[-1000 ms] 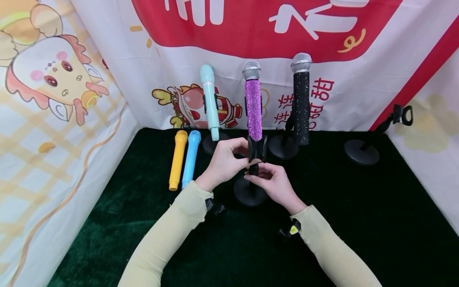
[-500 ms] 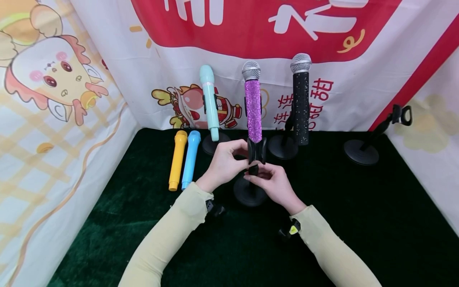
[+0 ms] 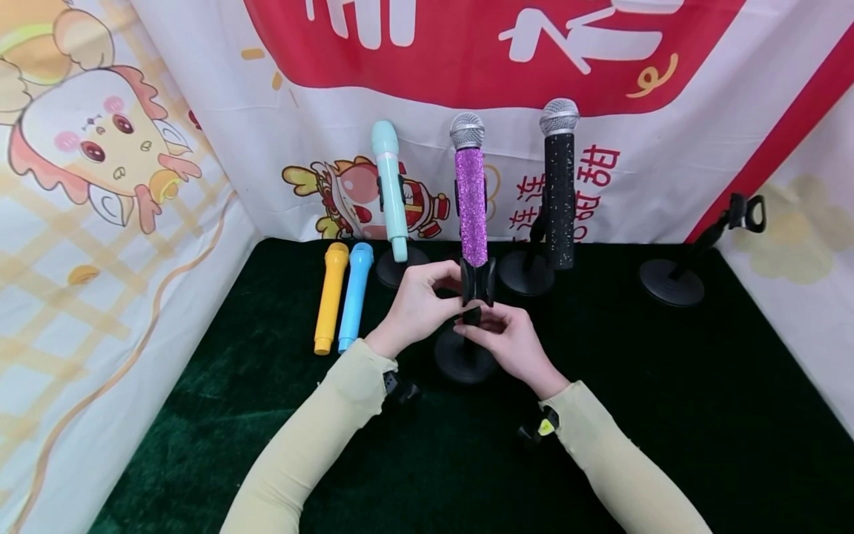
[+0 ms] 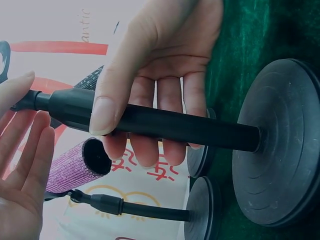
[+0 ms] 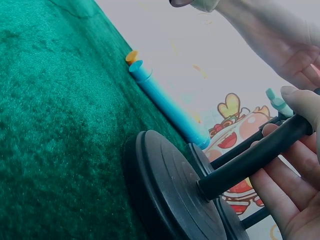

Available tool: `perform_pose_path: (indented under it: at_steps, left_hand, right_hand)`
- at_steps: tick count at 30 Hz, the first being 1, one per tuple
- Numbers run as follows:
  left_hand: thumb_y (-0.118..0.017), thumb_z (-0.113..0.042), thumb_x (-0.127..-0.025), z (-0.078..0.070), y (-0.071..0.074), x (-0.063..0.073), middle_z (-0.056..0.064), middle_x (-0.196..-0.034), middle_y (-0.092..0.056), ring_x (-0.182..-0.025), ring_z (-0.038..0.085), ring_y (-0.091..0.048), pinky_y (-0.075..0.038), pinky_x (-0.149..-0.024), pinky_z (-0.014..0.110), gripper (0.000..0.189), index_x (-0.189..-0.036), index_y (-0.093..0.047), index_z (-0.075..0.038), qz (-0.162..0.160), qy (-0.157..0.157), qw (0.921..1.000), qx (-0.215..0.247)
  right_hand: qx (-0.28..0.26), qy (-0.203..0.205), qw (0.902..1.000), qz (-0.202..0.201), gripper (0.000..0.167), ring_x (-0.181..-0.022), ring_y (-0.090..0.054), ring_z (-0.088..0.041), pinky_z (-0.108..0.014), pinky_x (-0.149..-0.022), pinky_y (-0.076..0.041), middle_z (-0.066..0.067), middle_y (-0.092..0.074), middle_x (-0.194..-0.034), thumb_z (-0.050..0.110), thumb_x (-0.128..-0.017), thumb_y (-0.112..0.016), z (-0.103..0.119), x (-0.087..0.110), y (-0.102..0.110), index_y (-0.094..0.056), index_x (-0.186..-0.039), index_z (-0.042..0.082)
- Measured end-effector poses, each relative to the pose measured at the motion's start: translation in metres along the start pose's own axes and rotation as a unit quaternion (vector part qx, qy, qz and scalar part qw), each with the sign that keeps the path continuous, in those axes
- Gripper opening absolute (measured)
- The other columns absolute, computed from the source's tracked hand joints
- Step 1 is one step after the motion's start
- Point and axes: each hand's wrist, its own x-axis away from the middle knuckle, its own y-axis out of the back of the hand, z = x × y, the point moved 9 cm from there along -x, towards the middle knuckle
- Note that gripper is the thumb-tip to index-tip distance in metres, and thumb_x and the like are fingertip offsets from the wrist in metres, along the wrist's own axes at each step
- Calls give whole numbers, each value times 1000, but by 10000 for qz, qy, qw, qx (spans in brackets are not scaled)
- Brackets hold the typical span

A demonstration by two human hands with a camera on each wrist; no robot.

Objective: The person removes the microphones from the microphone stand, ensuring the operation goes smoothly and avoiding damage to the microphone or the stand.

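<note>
On the bench (image 3: 427, 467), head view: the black stand (image 3: 472, 317) rises between left hand (image 3: 416, 302) and right hand (image 3: 512, 343). Left wrist view: left fingers (image 4: 38, 145) pinch its neck (image 4: 43, 101). Right wrist view: right fingers (image 5: 276, 192) grasp its pole (image 5: 245, 165), above the round base (image 5: 167, 185).

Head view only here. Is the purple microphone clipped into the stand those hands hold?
Observer: No. The left wrist view shows the purple microphone on another stand, behind the held stand.
Operator: OK. I can't make out all of the right hand. How does it grip?
Observer: Also from the left wrist view: thumb on the near side of the pole, fingers behind it, their tips showing past its other edge.
</note>
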Motion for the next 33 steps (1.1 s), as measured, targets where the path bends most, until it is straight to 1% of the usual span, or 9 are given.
perform_pose_path:
  at_steps: [5,11,15,21,30,32,33]
  left_hand:
    - [-81,5,-84,2,-1,1,-1,-92,-74,-86,16,-71,-59,-81,36,16,-93,-75,-6,19,37,10000,48]
    - [-81,4,-85,3,-2,2,-1,-93,-74,-88,17,-71,-59,-82,36,15,-94,-75,-6,29,66,10000,50]
    - [-80,3,-85,6,-1,3,-2,-93,-74,-89,16,-71,-59,-83,36,15,-94,-75,-7,22,150,9999,17]
    - [-80,3,-86,10,-2,5,-2,-93,-74,-90,17,-71,-59,-84,36,14,-95,-75,-8,22,197,9998,66]
    - [-79,2,-86,15,-3,8,-2,-94,-74,-91,18,-71,-58,-85,44,14,-94,-75,-8,9,222,9996,174]
    - [-79,3,-87,16,-3,8,-2,-94,-74,-92,18,-71,-58,-85,45,14,-94,-74,-8,19,224,9995,200]
    - [-79,2,-87,17,-4,8,-2,-94,-74,-92,18,-71,-58,-85,46,14,-94,-74,-8,26,220,9995,211]
  right_hand:
    - [3,7,10000,-28,18,-94,-73,-22,-35,-82,-59,-2,-77,-99,15,-90,-81,1,0,0,-77,-108,13]
    - [10,-23,10000,-18,17,-94,-73,-22,-35,-83,-59,-2,-77,-99,16,-90,-81,1,0,1,-77,-106,14]
    - [-3,-65,10000,-10,18,-94,-73,-23,-35,-83,-59,-2,-77,-99,16,-89,-82,0,0,1,-77,-106,13]
    - [3,-95,10000,-16,18,-94,-73,-23,-34,-83,-59,-4,-76,-99,16,-90,-82,0,0,0,-77,-106,11]
    - [7,-265,9996,-58,19,-95,-73,-23,-33,-85,-59,-5,-77,-99,11,-89,-81,-3,0,0,-76,-108,7]
    - [15,-238,9997,-68,19,-94,-73,-22,-33,-84,-59,-4,-77,-98,11,-89,-81,-3,0,0,-77,-107,8]
    - [13,-253,9997,-67,18,-95,-73,-22,-33,-84,-59,-4,-77,-98,10,-90,-81,1,1,-1,-76,-107,7]
